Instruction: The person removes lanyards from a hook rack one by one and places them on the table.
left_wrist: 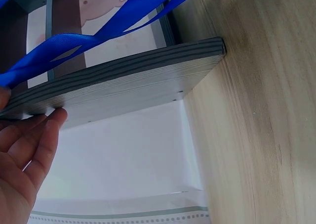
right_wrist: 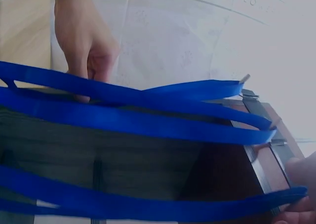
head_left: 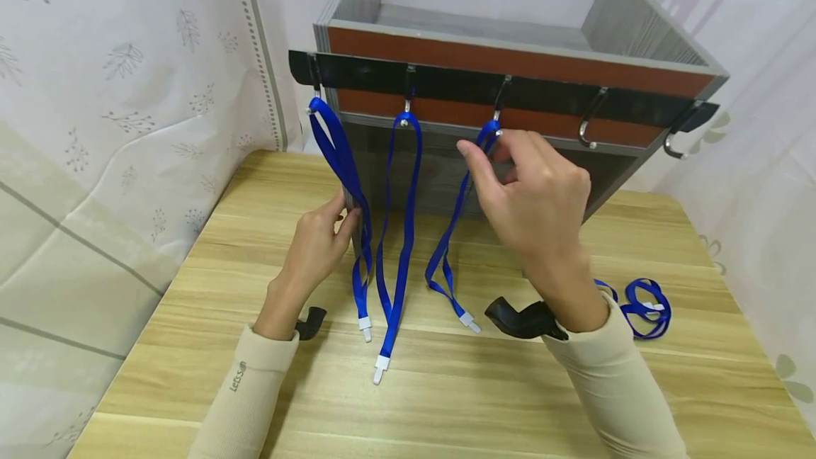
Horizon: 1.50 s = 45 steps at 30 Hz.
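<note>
Three blue lanyards hang from a black hook rail (head_left: 548,94) on the front of a grey shelf box (head_left: 510,59). My right hand (head_left: 487,154) pinches the top loop of the third lanyard (head_left: 449,239) right at its hook; the right wrist view shows its fingertips (right_wrist: 296,204) on the blue strap (right_wrist: 148,117). My left hand (head_left: 341,214) holds the front edge of the box's left side panel (left_wrist: 128,85) between thumb and fingers (left_wrist: 49,130), beside the first lanyard (head_left: 347,176). The middle lanyard (head_left: 401,232) hangs free between the hands.
Two hooks (head_left: 589,126) at the rail's right end carry nothing. Another blue lanyard (head_left: 647,303) lies coiled on the wooden table (head_left: 446,388) at the right. White curtains close in the left and back.
</note>
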Motion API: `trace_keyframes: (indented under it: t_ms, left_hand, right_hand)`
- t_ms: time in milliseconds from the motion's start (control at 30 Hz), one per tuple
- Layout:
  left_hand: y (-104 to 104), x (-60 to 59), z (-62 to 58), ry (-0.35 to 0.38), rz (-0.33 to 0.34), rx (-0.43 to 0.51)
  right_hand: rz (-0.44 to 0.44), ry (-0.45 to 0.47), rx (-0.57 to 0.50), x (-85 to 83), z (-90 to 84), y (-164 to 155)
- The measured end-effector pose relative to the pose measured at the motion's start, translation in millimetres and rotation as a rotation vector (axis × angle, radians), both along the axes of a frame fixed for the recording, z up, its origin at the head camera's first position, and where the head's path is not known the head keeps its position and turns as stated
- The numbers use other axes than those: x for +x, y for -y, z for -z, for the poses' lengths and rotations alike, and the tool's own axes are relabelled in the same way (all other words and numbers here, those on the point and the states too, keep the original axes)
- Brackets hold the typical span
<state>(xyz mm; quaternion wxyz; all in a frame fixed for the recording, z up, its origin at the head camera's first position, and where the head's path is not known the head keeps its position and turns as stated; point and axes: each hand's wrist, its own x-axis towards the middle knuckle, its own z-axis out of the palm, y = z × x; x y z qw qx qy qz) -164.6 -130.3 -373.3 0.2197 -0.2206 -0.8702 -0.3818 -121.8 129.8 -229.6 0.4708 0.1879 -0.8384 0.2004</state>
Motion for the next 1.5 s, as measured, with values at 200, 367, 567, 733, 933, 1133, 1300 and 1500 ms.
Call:
trace_keyframes:
  t_ms: [200,367,567,733,933,1133,1300,1500]
  left_hand:
    - [-1,0.7,0.2,0.001,0.005,-0.001]
    - [-1,1.3,-0.3,0.000,0.013,-0.002]
    - [2,0.6,-2.0,-0.010,0.014,0.003]
    - [2,0.5,-0.7,-0.018,0.010,0.000]
    - [1,0.1,-0.1,-0.012,0.015,-0.002]
    - [0,-1.1,-1.1,-0.015,0.010,-0.007]
    - [0,-1.3,-1.5,-0.017,0.011,-0.008]
    - [0,-0.5,-1.1,-0.007,0.008,-0.010]
  right_hand:
    - [-0.009,0.024,-0.088,-2.7,0.4,4]
    - [-0.120,0.088,-0.147,4.6,-3.7,-5]
    - [-0.268,0.159,-0.289,18.4,-17.3,-16]
    - [-0.316,0.203,-0.390,27.7,-25.8,-24]
    - [-0.315,0.147,-0.526,35.0,-27.3,-43]
    - [-0.330,0.045,-0.722,38.1,-30.8,-67]
    - [-0.403,-0.001,-0.849,40.9,-37.4,-85]
    - [-0.422,0.017,-0.892,40.9,-38.9,-94]
